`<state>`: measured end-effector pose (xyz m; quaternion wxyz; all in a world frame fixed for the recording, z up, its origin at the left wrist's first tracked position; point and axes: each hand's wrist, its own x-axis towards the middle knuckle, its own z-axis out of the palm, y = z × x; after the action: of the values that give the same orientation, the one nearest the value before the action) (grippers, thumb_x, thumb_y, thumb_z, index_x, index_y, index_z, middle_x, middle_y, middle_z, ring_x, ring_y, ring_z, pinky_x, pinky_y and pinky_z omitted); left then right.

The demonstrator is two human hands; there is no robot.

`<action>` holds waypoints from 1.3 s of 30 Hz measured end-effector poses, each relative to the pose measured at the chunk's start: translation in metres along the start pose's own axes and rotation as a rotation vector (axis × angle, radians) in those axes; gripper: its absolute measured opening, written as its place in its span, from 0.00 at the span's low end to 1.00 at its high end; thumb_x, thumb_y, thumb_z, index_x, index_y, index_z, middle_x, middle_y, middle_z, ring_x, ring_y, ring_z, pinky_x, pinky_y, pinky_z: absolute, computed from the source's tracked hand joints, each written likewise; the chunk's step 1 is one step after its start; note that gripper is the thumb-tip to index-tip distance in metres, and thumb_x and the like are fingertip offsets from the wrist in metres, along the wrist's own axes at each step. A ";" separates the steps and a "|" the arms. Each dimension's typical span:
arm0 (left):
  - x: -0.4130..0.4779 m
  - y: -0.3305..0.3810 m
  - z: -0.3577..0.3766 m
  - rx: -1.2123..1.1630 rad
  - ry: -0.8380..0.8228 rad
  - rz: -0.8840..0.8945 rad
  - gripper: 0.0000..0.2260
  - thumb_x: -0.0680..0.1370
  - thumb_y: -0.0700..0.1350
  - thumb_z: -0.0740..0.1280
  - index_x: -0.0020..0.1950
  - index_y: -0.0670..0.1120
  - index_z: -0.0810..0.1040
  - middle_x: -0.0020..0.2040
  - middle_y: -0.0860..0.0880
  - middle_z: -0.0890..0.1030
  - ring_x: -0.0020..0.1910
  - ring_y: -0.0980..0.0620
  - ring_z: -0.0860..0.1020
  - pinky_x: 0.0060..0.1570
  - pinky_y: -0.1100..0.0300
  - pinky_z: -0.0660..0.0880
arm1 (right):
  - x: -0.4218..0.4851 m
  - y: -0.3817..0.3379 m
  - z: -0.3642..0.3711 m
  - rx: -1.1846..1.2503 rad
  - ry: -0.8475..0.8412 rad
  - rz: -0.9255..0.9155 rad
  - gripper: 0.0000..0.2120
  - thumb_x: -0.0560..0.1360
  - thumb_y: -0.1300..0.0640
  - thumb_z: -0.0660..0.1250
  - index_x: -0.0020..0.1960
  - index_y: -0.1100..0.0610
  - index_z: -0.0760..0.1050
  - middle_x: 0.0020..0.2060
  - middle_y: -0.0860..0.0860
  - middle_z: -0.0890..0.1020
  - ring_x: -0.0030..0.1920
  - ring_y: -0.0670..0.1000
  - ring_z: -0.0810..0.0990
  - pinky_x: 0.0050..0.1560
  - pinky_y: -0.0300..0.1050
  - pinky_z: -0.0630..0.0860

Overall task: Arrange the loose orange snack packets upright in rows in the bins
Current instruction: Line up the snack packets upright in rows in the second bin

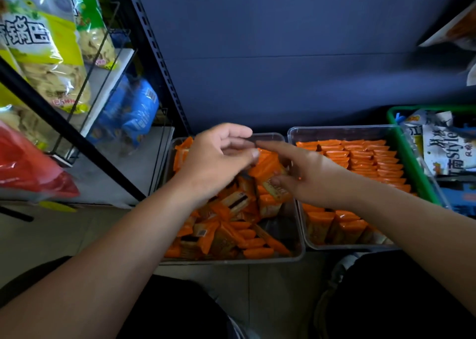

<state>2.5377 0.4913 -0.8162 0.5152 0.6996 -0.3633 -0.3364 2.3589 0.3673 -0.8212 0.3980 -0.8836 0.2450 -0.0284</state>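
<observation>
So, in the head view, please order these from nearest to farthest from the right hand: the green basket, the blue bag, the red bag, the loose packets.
1. loose packets: directly under the right hand, in the left bin.
2. green basket: on its right side.
3. blue bag: on the left shelf.
4. red bag: at the far left edge.

Person, partial view, head camera.
- Left hand (219, 158), right hand (309, 178): bare; one short, plain nail shows on the left.
- Left forearm (116, 256), right forearm (412, 225): behind each hand, bare right to the frame's edge.
- Trousers (399, 307): black or near it, well behind both hands.
- Shoe (341, 267): grey (blurred, only part shows), behind the right hand.
</observation>
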 end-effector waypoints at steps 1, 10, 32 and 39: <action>0.002 -0.004 -0.003 0.031 0.007 -0.002 0.13 0.77 0.41 0.76 0.60 0.51 0.82 0.49 0.52 0.88 0.49 0.52 0.87 0.54 0.52 0.83 | -0.001 0.001 0.006 0.055 -0.001 0.011 0.29 0.79 0.59 0.71 0.72 0.34 0.69 0.43 0.42 0.80 0.40 0.49 0.81 0.42 0.43 0.82; -0.009 -0.062 0.002 0.726 -0.425 0.045 0.09 0.78 0.48 0.73 0.58 0.52 0.84 0.50 0.57 0.82 0.52 0.54 0.81 0.53 0.55 0.80 | 0.008 0.036 0.040 -0.432 -0.060 0.098 0.13 0.71 0.46 0.75 0.53 0.41 0.76 0.53 0.45 0.79 0.58 0.51 0.77 0.56 0.54 0.80; 0.000 -0.090 0.027 0.534 -0.373 -0.023 0.04 0.82 0.47 0.69 0.55 0.54 0.83 0.51 0.52 0.84 0.52 0.52 0.82 0.57 0.50 0.79 | 0.019 0.042 0.027 -0.185 0.143 0.145 0.06 0.76 0.56 0.74 0.53 0.51 0.82 0.57 0.49 0.80 0.58 0.51 0.80 0.58 0.52 0.80; -0.008 -0.033 0.019 -0.110 -0.186 -0.237 0.05 0.85 0.44 0.67 0.58 0.47 0.81 0.47 0.45 0.88 0.48 0.45 0.87 0.49 0.49 0.85 | -0.009 0.009 -0.016 0.277 -0.143 0.397 0.16 0.74 0.50 0.79 0.60 0.50 0.82 0.50 0.48 0.88 0.52 0.47 0.86 0.53 0.45 0.82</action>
<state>2.5230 0.4953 -0.8518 0.4736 0.6742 -0.3054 -0.4773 2.3434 0.3558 -0.8156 0.5292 -0.7550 0.3788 0.0798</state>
